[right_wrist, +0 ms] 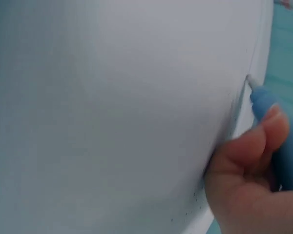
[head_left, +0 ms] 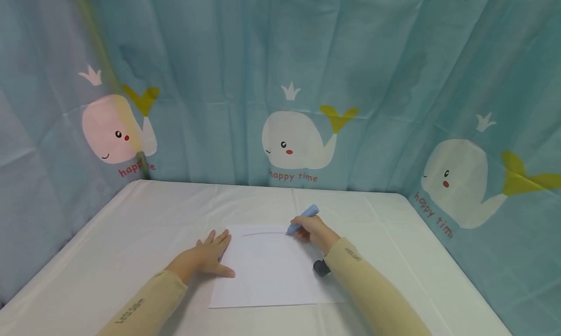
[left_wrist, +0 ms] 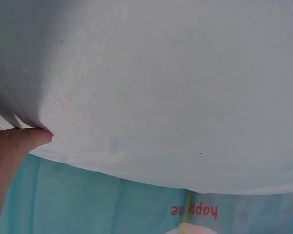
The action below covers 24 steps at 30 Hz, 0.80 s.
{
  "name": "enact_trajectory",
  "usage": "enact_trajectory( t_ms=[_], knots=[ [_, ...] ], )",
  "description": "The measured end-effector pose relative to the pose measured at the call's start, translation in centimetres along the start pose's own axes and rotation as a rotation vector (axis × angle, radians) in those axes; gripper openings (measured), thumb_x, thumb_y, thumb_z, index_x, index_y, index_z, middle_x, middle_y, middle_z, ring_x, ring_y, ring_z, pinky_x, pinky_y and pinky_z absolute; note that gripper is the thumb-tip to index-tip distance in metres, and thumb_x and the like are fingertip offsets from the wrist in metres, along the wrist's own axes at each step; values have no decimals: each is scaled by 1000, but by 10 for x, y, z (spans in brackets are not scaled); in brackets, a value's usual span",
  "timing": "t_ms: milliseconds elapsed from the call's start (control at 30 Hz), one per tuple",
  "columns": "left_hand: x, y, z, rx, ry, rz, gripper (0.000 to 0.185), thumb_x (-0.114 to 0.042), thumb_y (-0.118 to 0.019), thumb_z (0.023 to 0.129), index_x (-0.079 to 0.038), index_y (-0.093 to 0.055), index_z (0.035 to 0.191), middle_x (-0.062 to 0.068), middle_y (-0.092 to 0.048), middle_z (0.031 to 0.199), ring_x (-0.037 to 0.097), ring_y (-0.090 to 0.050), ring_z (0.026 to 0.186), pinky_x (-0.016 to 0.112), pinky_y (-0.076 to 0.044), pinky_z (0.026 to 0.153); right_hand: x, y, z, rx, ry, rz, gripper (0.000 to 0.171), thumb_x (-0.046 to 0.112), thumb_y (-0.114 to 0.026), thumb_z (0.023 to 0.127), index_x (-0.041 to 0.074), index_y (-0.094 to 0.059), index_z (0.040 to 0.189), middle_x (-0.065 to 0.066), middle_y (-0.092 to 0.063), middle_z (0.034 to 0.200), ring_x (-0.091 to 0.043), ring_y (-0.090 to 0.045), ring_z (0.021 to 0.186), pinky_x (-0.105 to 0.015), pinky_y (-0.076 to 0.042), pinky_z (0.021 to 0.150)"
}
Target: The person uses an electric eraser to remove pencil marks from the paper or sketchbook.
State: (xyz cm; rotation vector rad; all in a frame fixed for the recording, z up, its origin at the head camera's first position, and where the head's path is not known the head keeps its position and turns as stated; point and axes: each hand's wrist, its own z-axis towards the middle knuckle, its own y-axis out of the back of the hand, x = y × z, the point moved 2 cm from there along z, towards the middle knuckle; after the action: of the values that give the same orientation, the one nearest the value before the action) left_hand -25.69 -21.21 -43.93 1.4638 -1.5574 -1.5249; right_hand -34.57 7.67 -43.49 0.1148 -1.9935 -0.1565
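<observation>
On the white-covered surface [head_left: 131, 219], a sheet of paper [head_left: 267, 272] lay between the two hands. The right hand [head_left: 312, 233] had its fingers [right_wrist: 256, 141] curled round a blue pen [head_left: 303, 217], the tip touching the paper just beyond the fingertips, at the right end of a faint curved line [head_left: 263, 233] drawn along the sheet's far edge. The left hand [head_left: 210, 258] lay flat with its fingers straight and slightly spread, pressing the paper's left edge.

Only the head view showed both hands together, the line, and a small dark object [head_left: 321, 268] beside the right wrist, too small to identify. The right wrist view showed the grasp up close, the pen's grey tip meeting the paper. The left wrist view showed only a fingertip [left_wrist: 31, 139] against the surface and, past the surface's edge, the teal whale-printed curtain [left_wrist: 112, 209] with red lettering.
</observation>
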Motion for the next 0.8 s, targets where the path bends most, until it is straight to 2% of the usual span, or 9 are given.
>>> enact_trajectory(
  t_ms=[400, 600, 800],
  knots=[
    [-1, 0, 0, 3, 6, -2, 111, -58, -76, 73, 9, -28, 147, 28, -17, 156, 57, -7, 139, 76, -13, 101, 1, 2, -5, 14, 16, 33, 35, 10, -71, 85, -11, -55, 108, -6, -59, 66, -9, -52, 52, -19, -43, 53],
    [-2, 0, 0, 5, 9, 0, 110, -58, -77, 73, 9, -28, 147, 28, -17, 156, 57, -7, 139, 76, -13, 102, -2, 2, -1, 17, 10, 78, 35, 10, -66, 87, -12, -55, 112, -6, -59, 66, -9, -53, 52, -19, -46, 53],
    [-4, 1, -1, 0, 0, 2, 109, -56, -77, 74, 8, -28, 147, 28, -17, 156, 57, -7, 139, 76, -13, 102, -1, 2, -3, -4, 20, 99, 31, 8, -66, 84, -11, -56, 106, -8, -58, 65, -9, -52, 50, -19, -43, 50]
  ],
)
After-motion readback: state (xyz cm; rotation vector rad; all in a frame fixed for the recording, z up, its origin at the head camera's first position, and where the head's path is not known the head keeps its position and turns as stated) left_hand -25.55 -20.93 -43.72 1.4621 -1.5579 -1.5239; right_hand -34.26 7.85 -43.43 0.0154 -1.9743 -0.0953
